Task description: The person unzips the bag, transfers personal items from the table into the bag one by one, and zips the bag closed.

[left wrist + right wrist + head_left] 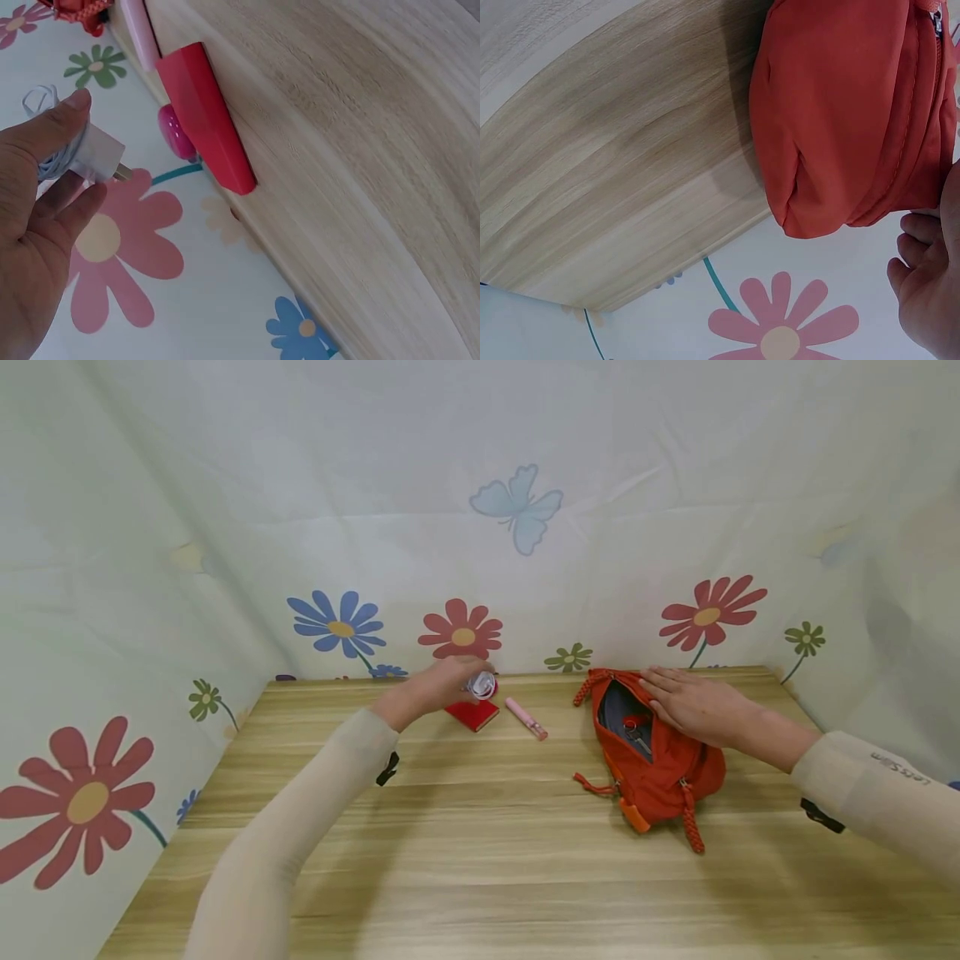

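Note:
My left hand (pixel 442 683) pinches a white charger plug (pixel 97 154) with its thin white cable (pixel 482 686) coiled against it. The plug's prongs stick out past the fingers, above the table's far side. On the right lies an orange-red bag (pixel 667 777), its zip opening spread and the grey lining showing. My right hand (pixel 693 706) rests on the bag's far right edge with its fingers laid out along the fabric. Inside the opening, a key (pixel 641 745) on a ring with a red piece shows.
Below my left hand lies a red notebook-like item (pixel 474 717), with a dotted magenta object (pixel 176 133) beside it. A slim pink tube (pixel 527 718) lies between them and the bag. Flower-printed cloth (pixel 615 568) rises behind the wooden table (pixel 480 860).

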Action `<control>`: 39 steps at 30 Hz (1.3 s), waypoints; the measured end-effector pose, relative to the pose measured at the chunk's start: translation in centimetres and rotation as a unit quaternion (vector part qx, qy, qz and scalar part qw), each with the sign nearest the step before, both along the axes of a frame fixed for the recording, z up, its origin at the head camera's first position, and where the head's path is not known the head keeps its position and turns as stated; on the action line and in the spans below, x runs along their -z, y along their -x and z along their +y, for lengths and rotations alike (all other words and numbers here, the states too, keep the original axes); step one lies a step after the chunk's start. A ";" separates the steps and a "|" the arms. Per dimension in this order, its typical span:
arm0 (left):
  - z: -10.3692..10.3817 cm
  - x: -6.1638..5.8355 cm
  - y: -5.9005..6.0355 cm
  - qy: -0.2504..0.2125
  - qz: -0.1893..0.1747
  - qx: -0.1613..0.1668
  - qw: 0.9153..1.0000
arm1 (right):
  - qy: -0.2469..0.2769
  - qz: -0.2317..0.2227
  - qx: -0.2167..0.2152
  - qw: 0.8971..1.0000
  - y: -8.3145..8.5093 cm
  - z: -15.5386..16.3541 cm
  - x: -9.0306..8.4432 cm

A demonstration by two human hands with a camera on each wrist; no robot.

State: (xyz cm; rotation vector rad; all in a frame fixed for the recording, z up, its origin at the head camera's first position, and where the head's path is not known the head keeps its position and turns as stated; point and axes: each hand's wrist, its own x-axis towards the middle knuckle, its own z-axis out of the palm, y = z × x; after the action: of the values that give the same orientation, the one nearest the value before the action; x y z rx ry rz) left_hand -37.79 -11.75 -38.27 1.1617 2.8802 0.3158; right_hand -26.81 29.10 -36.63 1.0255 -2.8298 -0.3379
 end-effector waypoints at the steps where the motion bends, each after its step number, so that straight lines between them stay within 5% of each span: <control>1: 0.2 0.0 -0.1 -0.001 0.002 0.002 1.000 | 0.000 0.000 0.000 1.000 0.0 0.0 0.0; 24: 8.2 -0.3 -1.2 -0.010 0.032 0.094 0.995 | 0.010 0.000 -0.003 1.000 0.0 0.0 -0.2; 39: 14.6 1.8 -2.1 -0.086 0.027 0.178 0.980 | 0.004 -0.001 0.008 1.000 0.1 0.0 -0.1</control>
State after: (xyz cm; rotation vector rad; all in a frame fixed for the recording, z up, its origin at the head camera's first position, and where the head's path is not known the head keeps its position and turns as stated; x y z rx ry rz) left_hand -35.67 2.81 -40.05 1.7046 2.6552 0.5325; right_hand -26.94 29.05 -36.55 1.0029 -2.8400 -0.3258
